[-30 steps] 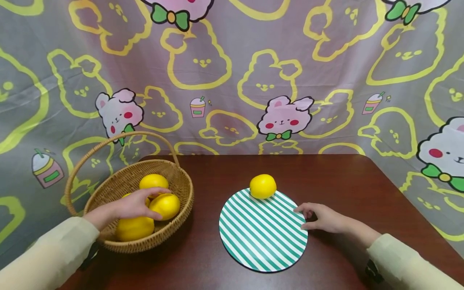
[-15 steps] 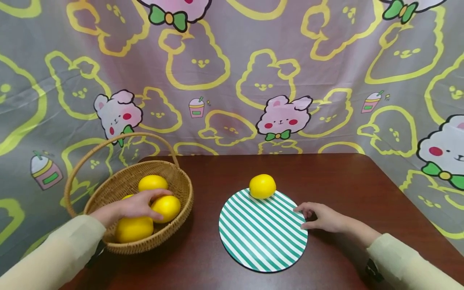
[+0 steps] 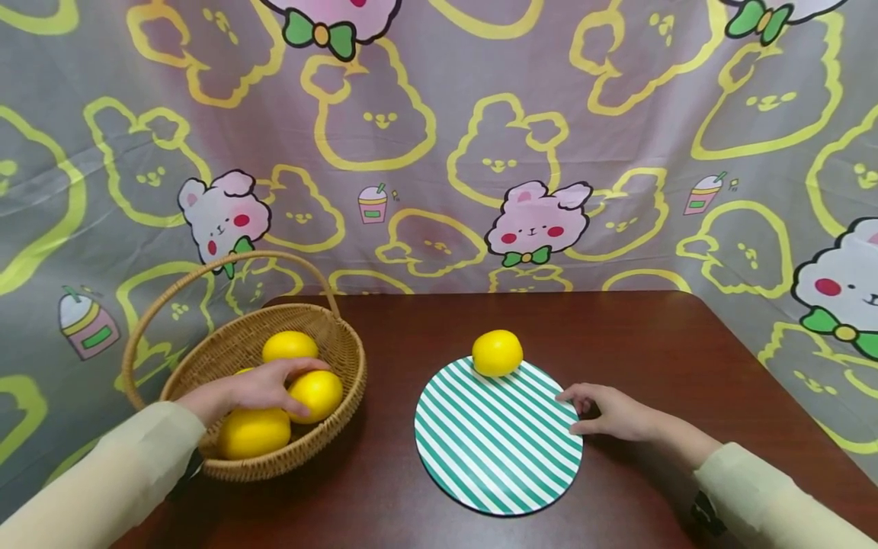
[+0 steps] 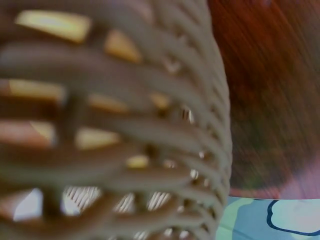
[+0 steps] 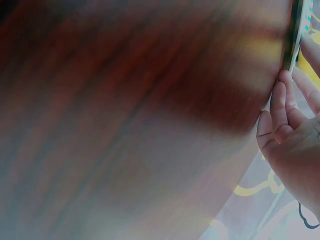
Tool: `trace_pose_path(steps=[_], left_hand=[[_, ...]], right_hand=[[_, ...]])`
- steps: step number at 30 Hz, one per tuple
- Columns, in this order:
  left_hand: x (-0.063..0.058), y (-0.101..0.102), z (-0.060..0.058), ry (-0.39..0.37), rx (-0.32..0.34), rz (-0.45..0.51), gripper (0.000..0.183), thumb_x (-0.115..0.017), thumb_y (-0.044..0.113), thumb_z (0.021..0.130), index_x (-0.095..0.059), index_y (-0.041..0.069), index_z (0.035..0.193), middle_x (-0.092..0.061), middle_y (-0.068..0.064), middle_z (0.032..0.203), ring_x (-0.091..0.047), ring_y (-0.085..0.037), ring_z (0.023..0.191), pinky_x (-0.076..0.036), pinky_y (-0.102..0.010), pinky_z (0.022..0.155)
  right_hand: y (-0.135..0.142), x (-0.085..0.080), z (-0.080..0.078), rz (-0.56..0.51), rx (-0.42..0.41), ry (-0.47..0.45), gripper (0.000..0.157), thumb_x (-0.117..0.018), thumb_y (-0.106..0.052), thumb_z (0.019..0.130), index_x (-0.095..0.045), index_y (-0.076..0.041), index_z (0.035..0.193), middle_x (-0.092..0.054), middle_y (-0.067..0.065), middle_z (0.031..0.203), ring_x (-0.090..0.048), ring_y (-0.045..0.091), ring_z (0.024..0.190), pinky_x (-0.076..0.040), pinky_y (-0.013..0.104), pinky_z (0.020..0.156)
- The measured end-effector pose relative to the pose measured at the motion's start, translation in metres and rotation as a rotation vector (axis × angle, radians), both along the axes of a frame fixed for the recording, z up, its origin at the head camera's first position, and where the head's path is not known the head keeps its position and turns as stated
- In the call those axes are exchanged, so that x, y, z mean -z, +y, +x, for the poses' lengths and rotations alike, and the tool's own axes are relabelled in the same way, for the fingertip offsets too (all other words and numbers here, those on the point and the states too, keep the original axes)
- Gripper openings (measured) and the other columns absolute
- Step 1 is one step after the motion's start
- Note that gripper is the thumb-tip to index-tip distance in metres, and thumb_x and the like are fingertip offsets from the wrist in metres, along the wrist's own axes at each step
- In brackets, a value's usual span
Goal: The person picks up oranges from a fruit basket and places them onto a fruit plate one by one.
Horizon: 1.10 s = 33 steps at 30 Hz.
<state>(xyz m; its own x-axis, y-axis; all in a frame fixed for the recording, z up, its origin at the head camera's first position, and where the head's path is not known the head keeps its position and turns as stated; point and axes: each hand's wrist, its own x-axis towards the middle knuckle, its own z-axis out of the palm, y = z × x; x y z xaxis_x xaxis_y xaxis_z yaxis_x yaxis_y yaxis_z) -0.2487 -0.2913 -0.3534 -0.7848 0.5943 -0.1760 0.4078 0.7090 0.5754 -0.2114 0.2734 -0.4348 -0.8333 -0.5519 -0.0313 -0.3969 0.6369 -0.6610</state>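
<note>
In the head view my left hand (image 3: 264, 387) reaches into the wicker basket (image 3: 351, 366) and holds a lemon (image 3: 322, 393), thumb on its near side and fingers over its far side. Other lemons lie around it: one behind (image 3: 289, 345), one in front (image 3: 255, 435), and one mostly hidden under the hand. On the right, my right hand (image 3: 613, 412) rests with relaxed fingers at the edge of a round green-and-white striped board (image 3: 497, 442). A single lemon (image 3: 497, 353) sits on the board's far edge. Basket weave (image 4: 125, 115) fills much of the left wrist view, hiding the hand.
The basket's tall handle (image 3: 226, 263) arches up over its far left side. Brown wooden table (image 3: 617, 335) lies around the board. A patterned cloth (image 3: 425, 152) hangs behind and beside the table.
My left hand has shifted slightly right, settling around the lemon, which has moved a little within the basket. The right hand, the board and its lemon have stayed put.
</note>
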Motion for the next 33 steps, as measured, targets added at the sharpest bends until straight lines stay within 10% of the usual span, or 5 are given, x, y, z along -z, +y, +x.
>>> trace_pose_path(steps=[33], left_hand=[[-0.002,0.005,0.01,0.054,-0.033,-0.016,0.082,-0.081,0.034,0.075,-0.043,0.01,0.143,-0.051,-0.014,0.131,-0.051,-0.026,0.102,-0.039,-0.045,0.085]], right_hand=[[0.002,0.002,0.0,-0.011,-0.017,0.009,0.047,-0.076,-0.027,0.085,-0.059,-0.007,0.124,-0.052,-0.003,0.09,-0.048,0.015,0.085,-0.042,0.027,0.07]])
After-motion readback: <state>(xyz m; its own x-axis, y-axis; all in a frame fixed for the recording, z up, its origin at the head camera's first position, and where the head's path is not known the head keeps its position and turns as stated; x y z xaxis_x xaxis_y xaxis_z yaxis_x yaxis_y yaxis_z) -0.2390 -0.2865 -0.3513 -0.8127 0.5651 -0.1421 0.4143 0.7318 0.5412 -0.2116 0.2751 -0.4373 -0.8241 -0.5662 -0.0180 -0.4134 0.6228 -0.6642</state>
